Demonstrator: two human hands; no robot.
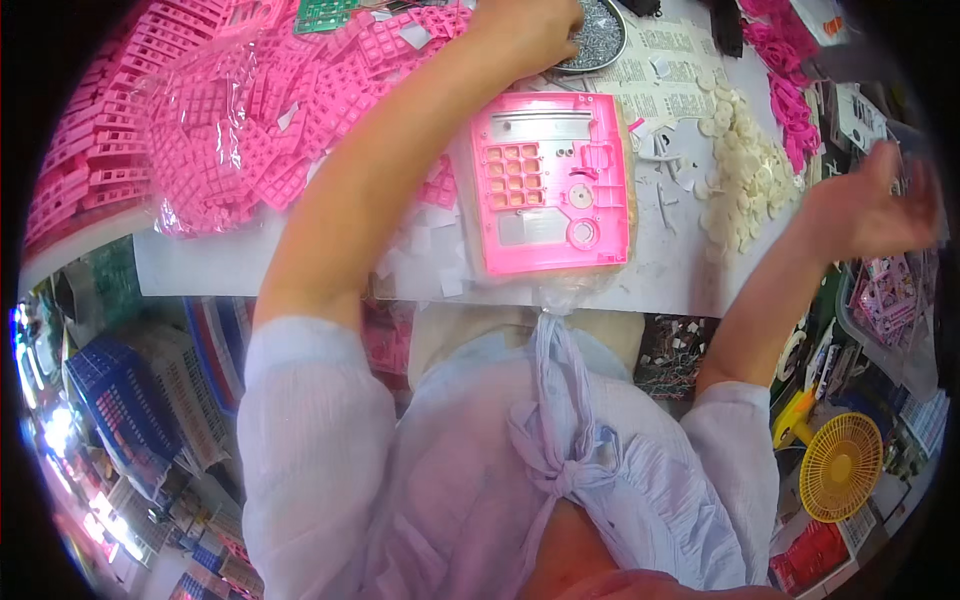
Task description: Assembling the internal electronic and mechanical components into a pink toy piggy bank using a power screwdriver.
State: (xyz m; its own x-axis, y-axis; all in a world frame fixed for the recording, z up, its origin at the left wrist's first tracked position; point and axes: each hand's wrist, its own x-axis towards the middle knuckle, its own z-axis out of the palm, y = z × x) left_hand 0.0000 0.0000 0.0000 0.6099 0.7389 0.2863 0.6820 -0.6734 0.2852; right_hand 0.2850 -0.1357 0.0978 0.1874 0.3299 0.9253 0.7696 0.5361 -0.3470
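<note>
1. Fingers [572, 46] of the left hand [528, 38] bend inward at the near-left rim of a round dish [624, 45] heaped with tiny glinting metal pieces; whether they pinch any cannot be told.
2. On the right hand [865, 215], blurred, the fingers stand loosely apart, thumb raised, near a clear plastic tub [915, 365] of pink patterned parts.
3. Between the two arms, near the table's [685, 275] front edge, lies the pink casing [551, 185]: glossy moulded plastic, roughly rectangular, with a grid of square openings, a long silvery strip across its far end and round raised rings along its right side.
4. Beneath it sits a tan pad [632, 215] wrapped in crinkled clear film, gathered toward the person.
5. Leftward, stiff pink lattice frames [350, 65] pile up, some inside a shiny transparent bag [205, 150].
6. Rightward spread smooth cream discs [750, 165], small and flat, partly over thin printed paper [660, 70]; slender, bendy-looking pink strips [795, 110] tangle beyond.
</note>
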